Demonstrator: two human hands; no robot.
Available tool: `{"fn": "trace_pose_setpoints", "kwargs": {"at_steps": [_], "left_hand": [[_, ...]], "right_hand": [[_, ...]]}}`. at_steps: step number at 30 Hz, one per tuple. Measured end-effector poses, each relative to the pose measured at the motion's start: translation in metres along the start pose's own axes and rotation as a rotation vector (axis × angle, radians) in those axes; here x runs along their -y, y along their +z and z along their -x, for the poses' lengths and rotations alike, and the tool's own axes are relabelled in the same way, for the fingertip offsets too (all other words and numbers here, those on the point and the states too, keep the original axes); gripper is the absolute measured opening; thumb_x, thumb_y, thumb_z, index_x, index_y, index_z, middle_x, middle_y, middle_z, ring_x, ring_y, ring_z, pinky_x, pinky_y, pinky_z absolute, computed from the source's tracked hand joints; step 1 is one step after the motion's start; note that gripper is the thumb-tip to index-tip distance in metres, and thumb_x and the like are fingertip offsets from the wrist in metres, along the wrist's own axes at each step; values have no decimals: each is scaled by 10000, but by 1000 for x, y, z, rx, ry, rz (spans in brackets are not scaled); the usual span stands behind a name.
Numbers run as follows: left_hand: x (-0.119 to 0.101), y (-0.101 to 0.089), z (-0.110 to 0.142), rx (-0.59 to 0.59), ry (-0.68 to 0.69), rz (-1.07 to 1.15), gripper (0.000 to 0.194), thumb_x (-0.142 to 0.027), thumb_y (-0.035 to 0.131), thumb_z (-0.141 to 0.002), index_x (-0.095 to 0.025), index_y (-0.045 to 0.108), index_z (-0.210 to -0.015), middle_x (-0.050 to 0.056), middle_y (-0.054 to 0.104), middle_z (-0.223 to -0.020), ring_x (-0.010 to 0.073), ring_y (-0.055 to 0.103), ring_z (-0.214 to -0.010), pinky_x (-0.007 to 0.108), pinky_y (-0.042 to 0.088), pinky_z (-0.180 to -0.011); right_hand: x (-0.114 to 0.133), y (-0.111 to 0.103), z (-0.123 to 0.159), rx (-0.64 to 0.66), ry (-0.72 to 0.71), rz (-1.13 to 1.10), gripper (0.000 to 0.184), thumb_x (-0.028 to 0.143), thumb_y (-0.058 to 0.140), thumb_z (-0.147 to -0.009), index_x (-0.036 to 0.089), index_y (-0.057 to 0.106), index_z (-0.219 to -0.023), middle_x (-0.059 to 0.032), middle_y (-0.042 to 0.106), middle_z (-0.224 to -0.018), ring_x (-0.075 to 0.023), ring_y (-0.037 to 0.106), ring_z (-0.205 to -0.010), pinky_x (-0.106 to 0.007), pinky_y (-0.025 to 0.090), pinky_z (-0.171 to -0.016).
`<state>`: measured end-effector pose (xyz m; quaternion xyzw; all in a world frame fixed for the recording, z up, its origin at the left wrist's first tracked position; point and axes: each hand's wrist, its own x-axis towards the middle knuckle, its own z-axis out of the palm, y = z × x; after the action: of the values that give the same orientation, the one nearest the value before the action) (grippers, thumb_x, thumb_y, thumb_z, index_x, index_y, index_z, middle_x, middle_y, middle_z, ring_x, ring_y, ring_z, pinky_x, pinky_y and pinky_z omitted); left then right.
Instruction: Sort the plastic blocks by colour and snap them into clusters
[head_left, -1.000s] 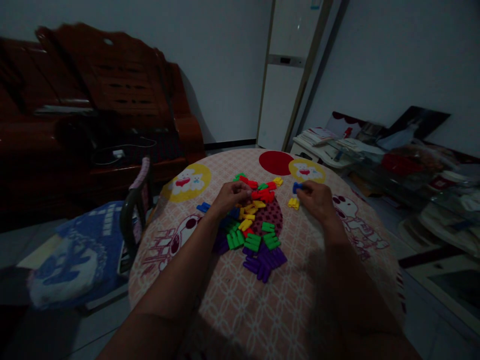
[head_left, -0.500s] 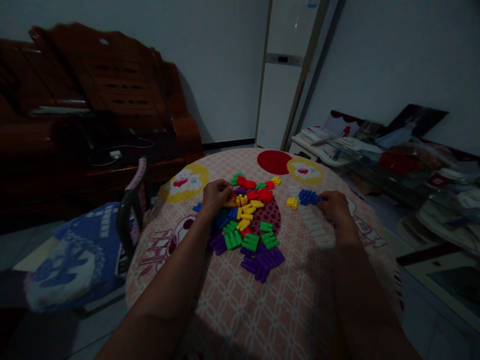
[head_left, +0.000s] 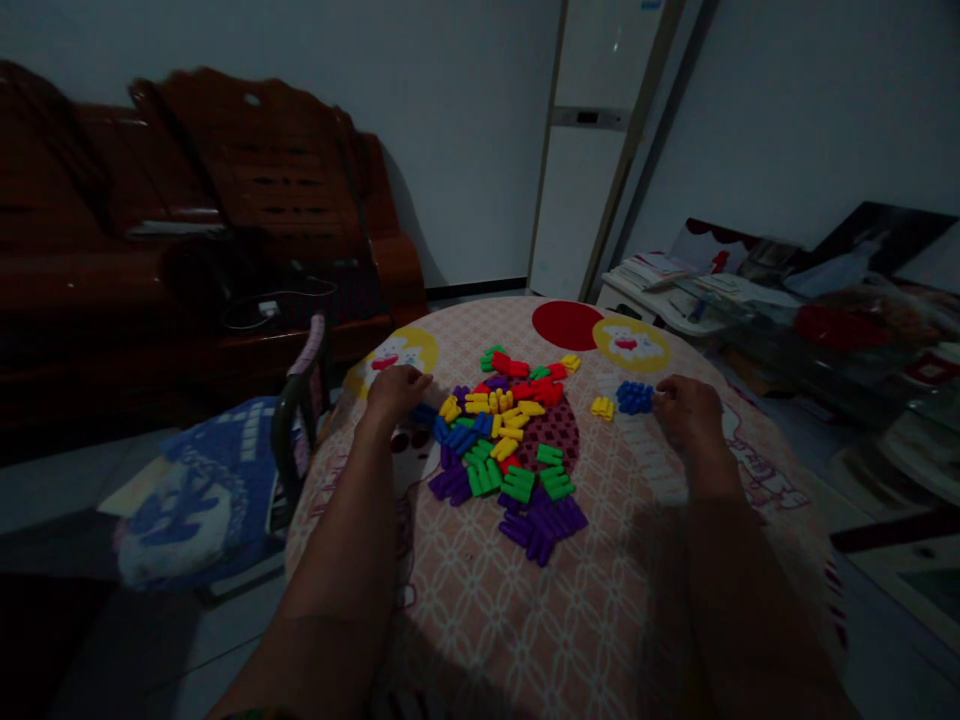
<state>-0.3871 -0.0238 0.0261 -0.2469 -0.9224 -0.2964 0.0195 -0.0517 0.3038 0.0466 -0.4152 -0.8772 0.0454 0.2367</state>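
Plastic building blocks with finger-like prongs lie in a loose pile on the round table. Purple blocks [head_left: 541, 524] and green blocks [head_left: 517, 484] are nearest me; yellow blocks [head_left: 510, 420] and red blocks [head_left: 551, 390] lie farther back. My left hand [head_left: 396, 396] hovers at the pile's left edge, just above a dark blue block [head_left: 424, 413], fingertips closed together; whatever they pinch is hidden. To the right, my right hand [head_left: 688, 412] is closed, its fingertips at the right end of a cluster of blue blocks [head_left: 634, 397]. A small yellow block [head_left: 602, 408] sits beside that cluster.
A patterned cloth covers the table [head_left: 480, 600]. At left stands a chair [head_left: 300, 420] with a blue cushion, and behind it a wooden bench [head_left: 277, 190]. A cluttered glass-topped stand [head_left: 780, 310] is on the right. A tall white cabinet-like unit [head_left: 577, 190] stands at the back.
My left hand has moved left, off the pile's middle, uncovering yellow and blue blocks. My right hand stays by the blue cluster. The whole view has shifted slightly.
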Motion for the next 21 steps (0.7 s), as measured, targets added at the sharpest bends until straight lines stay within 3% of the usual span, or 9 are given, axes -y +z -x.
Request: {"fn": "trace_pose_setpoints", "kwargs": {"at_steps": [4,8,11,16,21], "left_hand": [[6,-5,2,237,46,59,322,-459,642,-779,-207,659,-579,72,672,-598,215,631,-624,269,423,-585],[2,-7,9,397,145,259,254,-457,749,-663,-206,722,-683,47,703,-644,170,611,-569,225,389,-495],[-4,-7,15,584,113,485,357,-391,834,-563,-184,747,-840,51,729,-720,166,628,-556,223,412,-476],[-21,0,19,810,154,703,483,-236,836,-536,-162,698,-993,-3,695,-688,133,620,-574,203,447,-521],[-42,12,23,851,221,922,506,-162,828,-538,-154,692,-1025,-7,708,-751,127,656,-665,223,505,-644]], "right_hand": [[37,-5,5,42,-54,-292,163,253,649,-775,137,755,-817,-123,747,-795,-228,682,-729,-330,485,-702],[82,12,25,348,-179,-544,151,266,647,-728,169,743,-792,-34,695,-644,-174,618,-581,-280,444,-583],[104,26,41,460,-305,-549,144,234,629,-708,181,745,-774,-13,688,-638,-158,596,-586,-263,416,-580],[114,31,51,515,-383,-533,139,257,623,-745,173,734,-754,-8,662,-620,-150,567,-587,-258,382,-577],[112,32,50,529,-387,-542,164,285,618,-770,168,733,-756,-9,656,-624,-148,562,-584,-257,376,-580]]}}
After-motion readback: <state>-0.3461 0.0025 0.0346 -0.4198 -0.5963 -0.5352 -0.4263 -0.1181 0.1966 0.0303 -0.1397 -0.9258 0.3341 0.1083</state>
